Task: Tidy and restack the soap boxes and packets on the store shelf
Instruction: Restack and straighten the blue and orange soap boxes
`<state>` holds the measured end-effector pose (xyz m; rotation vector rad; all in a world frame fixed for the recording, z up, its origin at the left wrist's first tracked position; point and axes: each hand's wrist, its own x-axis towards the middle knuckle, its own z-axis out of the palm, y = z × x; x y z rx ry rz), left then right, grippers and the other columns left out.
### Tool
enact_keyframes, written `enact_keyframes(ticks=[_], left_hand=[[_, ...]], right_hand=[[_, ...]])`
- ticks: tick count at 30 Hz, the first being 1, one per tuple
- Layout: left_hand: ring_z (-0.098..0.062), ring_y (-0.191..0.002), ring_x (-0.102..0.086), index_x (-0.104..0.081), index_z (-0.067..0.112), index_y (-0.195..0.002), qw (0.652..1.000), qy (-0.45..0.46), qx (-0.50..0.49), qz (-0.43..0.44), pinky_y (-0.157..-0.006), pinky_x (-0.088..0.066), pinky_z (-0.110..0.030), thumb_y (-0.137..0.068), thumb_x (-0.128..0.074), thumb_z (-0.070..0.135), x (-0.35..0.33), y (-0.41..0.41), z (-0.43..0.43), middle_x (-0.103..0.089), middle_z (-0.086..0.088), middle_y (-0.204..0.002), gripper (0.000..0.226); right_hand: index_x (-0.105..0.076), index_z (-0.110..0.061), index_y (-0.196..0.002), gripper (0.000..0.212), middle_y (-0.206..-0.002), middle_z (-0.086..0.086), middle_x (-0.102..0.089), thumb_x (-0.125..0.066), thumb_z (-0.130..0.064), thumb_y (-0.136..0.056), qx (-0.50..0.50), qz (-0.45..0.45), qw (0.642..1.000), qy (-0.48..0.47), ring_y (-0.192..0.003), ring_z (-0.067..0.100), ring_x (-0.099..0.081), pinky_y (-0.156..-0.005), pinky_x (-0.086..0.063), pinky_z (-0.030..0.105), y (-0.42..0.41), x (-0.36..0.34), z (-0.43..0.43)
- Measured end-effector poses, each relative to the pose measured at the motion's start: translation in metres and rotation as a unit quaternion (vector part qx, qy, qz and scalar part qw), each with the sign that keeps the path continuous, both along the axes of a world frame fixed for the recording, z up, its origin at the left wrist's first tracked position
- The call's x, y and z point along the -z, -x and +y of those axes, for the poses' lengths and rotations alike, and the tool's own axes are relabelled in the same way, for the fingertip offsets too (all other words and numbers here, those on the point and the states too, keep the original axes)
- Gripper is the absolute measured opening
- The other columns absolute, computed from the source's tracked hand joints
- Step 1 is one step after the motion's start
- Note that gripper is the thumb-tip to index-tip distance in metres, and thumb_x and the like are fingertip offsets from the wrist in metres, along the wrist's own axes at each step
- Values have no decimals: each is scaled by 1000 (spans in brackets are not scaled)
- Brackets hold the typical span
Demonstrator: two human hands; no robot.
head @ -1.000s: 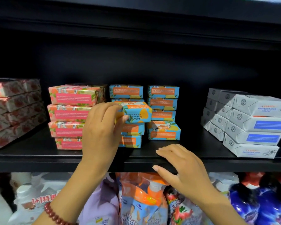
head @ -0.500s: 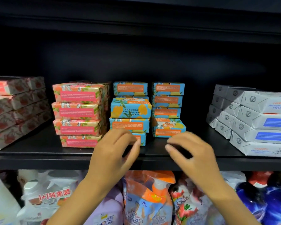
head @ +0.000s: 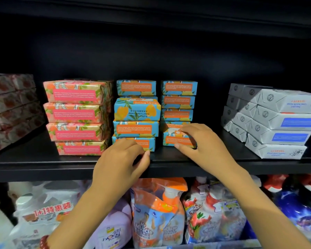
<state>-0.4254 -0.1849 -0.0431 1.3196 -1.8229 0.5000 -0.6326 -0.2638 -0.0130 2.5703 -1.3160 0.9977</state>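
Two stacks of blue-and-orange soap boxes stand mid-shelf. In the left stack one box sits tipped up and shows its large printed face. My left hand curls its fingers over the front of that stack's bottom box, with the thumb at the box's lower right corner. My right hand grips the crooked bottom box of the right stack, fingers on its top and thumb under its front edge. A stack of pink floral boxes stands just left of the blue ones.
Red-patterned packets lean at the far left and white-grey boxes are stacked at the right. The black shelf's front edge runs below my hands. Refill pouches and bottles fill the shelf underneath.
My left hand came down off the tipped box to the left stack's bottom box. My right hand moved up from the shelf edge onto the right stack's bottom box.
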Motion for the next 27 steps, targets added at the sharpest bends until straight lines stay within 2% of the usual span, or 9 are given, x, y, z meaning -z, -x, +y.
enact_keyframes(ticks=[3, 7, 9, 12, 16, 19, 23, 24, 27], left_hand=[[-19, -63, -52, -62, 11, -65, 1000, -9, -3, 4, -52, -42, -31, -88, -44, 35, -1, 0, 0, -55, 1, -64, 38], [-17, -63, -50, -62, 12, -65, 1000, -11, -4, 5, -52, -40, -29, -88, -43, 36, 0, 0, 0, -54, 2, -64, 38], [-18, -64, -51, -62, 11, -65, 1000, -15, -2, 3, -51, -42, -31, -88, -43, 37, -1, 0, 1, -55, 2, -64, 39], [-17, -63, -53, -64, 12, -65, 1000, -24, 12, 14, -52, -42, -30, -87, -44, 42, -3, -1, 2, -56, 3, -64, 42], [-6, -63, -58, -68, 20, -66, 981, -61, 71, 173, -56, -40, -14, -82, -56, 52, -11, 0, 10, -63, 10, -61, 37], [-2, -66, -65, -71, 26, -69, 930, -96, 143, 325, -62, -49, -14, -75, -59, 58, -24, 11, 16, -70, 13, -70, 34], [-4, -75, -69, -74, 23, -86, 851, -192, 279, 401, -66, -50, -14, -64, -65, 54, -37, 30, 23, -74, 8, -82, 39], [-6, -79, -69, -74, 19, -88, 846, -191, 292, 403, -67, -51, -15, -62, -71, 49, -37, 33, 24, -74, 6, -86, 39], [-10, -84, -70, -71, 18, -92, 881, -127, 265, 372, -71, -56, -25, -60, -82, 37, -31, 37, 28, -74, 7, -90, 39]], right_hand=[[-56, -19, -122, 55, -120, -3, -52, -66, -49, -77, 3, -17, 1000, 21, -111, 13, -43, -89, -36, 25, 4, -3, 5], [-41, -22, -139, 79, -130, -4, -41, -68, -54, -72, 2, 10, 994, -106, -117, 10, -36, -93, -31, 18, 11, -11, -4], [-43, -21, -138, 79, -121, -4, -48, -73, -49, -70, -11, -15, 990, -140, -105, 8, -47, -81, -35, 8, 13, -11, -6], [-54, -20, -125, 70, -103, -10, -48, -82, -37, -63, -5, -99, 991, -86, -83, 0, -49, -69, -33, -2, 13, -8, 1], [-54, -19, -119, 66, -108, -10, -47, -85, -28, -61, -42, -172, 984, 9, -93, -2, -47, -74, -34, 2, 17, -7, 25], [-52, -16, -120, 67, -115, -8, -49, -85, -27, -63, -155, -189, 969, 49, -107, -3, -48, -84, -36, 5, 20, -15, 48], [-49, -10, -120, 59, -118, -6, -45, -78, -22, -70, -195, -130, 963, 131, -114, 7, -45, -93, -38, 16, 13, -21, 67], [-48, -10, -120, 57, -119, -4, -44, -76, -16, -71, -198, -114, 962, 152, -115, 12, -45, -93, -39, 19, 11, -21, 69], [-41, -18, -118, 60, -127, 0, -37, -73, -9, -69, -196, -78, 964, 162, -122, 17, -39, -96, -39, 24, 12, -18, 70]])
